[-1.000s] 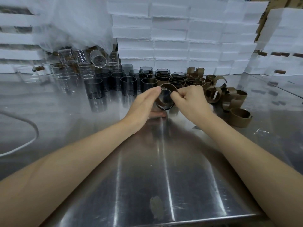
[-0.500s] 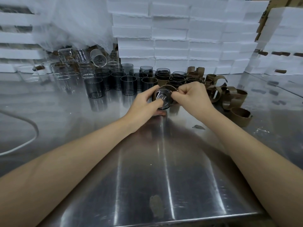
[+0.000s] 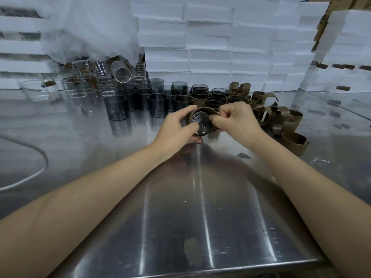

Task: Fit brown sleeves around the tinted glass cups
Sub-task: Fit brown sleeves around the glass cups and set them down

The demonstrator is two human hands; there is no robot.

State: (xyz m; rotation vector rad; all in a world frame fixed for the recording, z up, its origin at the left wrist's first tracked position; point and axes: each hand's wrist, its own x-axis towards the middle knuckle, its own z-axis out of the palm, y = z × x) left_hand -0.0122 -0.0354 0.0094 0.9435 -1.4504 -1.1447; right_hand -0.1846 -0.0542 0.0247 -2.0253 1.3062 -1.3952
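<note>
— What is differing from a second ago?
— The left hand (image 3: 176, 128) is now curling round the tinted cup (image 3: 199, 123); earlier its fingers were lying straighter along the side. The cup's round end is facing the camera more squarely, and the brown sleeve (image 3: 207, 110) is sitting closer around it.
— Where is the cup sitting?
— It is lying on its side between both hands, low over the middle of the desk (image 3: 180, 207). Whether it is touching the surface I cannot tell.
— And the right hand (image 3: 234, 119)?
— It is pinching the sleeve's edge at the cup's right side, with its fingers curled tight.
— What is standing behind?
— Bare dark cups (image 3: 158, 104) are standing upright just beyond the left hand. Sleeved cups (image 3: 200, 96) are standing just right of them. Whether anything is lying inside them I cannot tell. Clear glasses (image 3: 76, 87) are crowding the far left, one tilting on top. Loose sleeves (image 3: 285, 119) are lying heaped to the right, near the right hand. White foam boxes (image 3: 210, 47) are standing stacked at the far side.
</note>
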